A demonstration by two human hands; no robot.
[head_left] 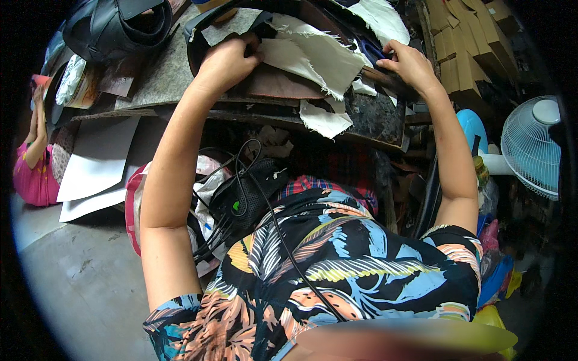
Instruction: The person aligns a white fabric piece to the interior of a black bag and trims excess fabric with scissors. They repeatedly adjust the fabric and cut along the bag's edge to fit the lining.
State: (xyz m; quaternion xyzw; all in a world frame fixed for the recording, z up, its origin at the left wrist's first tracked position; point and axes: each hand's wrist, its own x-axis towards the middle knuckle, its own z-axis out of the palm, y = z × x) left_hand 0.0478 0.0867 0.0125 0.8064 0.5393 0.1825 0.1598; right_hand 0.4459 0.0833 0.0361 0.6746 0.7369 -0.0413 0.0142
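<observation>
The left hand (226, 60) lies on a frayed cream cloth piece (313, 57), its fingers (250, 51) curled together and pressing the cloth's near edge down onto a brown leather sheet (280, 84) just beneath. The right hand (409, 63) reaches to the far right side of the desk (373, 117); its fingers (385, 49) are bent and close together, touching dark blue scissor handles (370, 51), though whether they grip them cannot be told. Between the two hands the cream cloth spreads in ragged layers, and a smaller white scrap (325, 120) hangs over the desk's front edge below them. Left of the left hand's fingers lie a grey felt sheet (159, 75) and, further up, a black moulded shell (117, 27). Right of the right hand stand stacked cardboard pieces (469, 45), and lower right a white fan (533, 147). Below the desk, white paper sheets (96, 162) rest near the grey concrete floor (78, 277).
</observation>
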